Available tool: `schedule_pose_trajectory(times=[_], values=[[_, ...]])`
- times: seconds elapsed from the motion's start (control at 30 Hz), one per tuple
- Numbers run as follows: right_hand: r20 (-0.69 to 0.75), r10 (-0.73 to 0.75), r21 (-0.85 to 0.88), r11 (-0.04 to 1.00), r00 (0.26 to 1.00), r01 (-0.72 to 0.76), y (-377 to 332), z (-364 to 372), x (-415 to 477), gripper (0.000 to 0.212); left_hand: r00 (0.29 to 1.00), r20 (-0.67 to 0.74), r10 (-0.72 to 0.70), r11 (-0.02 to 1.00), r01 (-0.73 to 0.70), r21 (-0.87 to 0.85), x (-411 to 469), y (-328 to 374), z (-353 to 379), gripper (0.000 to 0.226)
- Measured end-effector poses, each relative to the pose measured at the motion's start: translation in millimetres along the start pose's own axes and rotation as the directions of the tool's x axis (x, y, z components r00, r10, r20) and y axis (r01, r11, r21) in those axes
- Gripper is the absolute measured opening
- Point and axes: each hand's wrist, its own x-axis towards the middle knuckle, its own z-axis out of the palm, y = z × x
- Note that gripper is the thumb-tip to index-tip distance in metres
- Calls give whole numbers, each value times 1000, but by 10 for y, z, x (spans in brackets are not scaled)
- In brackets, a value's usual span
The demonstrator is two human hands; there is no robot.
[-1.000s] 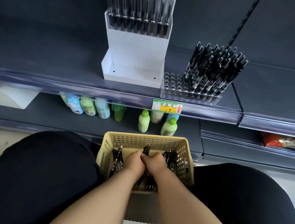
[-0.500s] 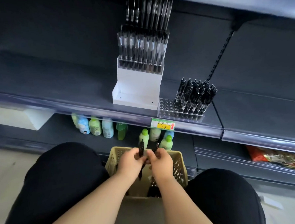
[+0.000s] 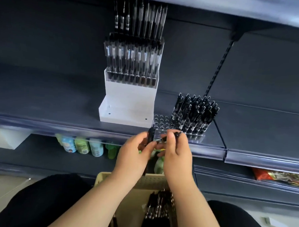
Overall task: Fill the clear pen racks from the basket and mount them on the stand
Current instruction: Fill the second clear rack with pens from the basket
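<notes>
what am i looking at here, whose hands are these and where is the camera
No machine here: a person works bare-handed, and the one camera sits on their head, looking down. The left hand grips a pen; the right hand pinches a second pen. On the shelf a white stand carries a filled rack; beside it sits a clear rack, partly filled. The basket below holds more pens.
</notes>
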Motion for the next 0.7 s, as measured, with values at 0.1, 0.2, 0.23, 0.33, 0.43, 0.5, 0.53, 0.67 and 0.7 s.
schedule_pose_trajectory(times=[0.1, 0.2, 0.23, 0.33, 0.43, 0.5, 0.53, 0.67, 0.7], values=[[70, -98, -104, 989, 993, 105, -208, -141, 291, 11, 998, 27, 58, 998, -57, -21, 260, 164, -32, 25], [80, -163, -200, 964, 983, 176, -352, -251, 581, 9, 994, 20, 104, 994, -103, -46, 541, 266, -28, 27], [84, -190, -225, 953, 978, 204, -399, -272, 662, 7, 992, 4, 127, 990, -127, -62, 622, 295, -27, 27], [89, -270, -272, 919, 959, 284, -520, -308, 942, 8, 983, -24, 182, 971, -183, -155, 879, 363, 38, 21], [73, -367, -359, 858, 927, 368, -626, -361, 1188, 13, 967, -17, 254, 948, -252, -195, 1062, 417, 113, 22], [51, -399, -396, 833, 915, 385, -643, -404, 1302, 17, 959, 4, 283, 936, -275, -220, 1135, 427, 144, 23], [42, -396, -403, 834, 917, 378, -628, -427, 1337, 17, 958, 19, 287, 933, -274, -235, 1153, 419, 157, 23], [37, -357, -423, 841, 933, 338, -503, -493, 1379, 15, 970, 15, 241, 934, -228, -276, 1123, 340, 155, 17], [40, -355, -428, 839, 934, 337, -479, -503, 1380, 15, 972, 11, 233, 936, -221, -273, 1101, 327, 145, 21]])
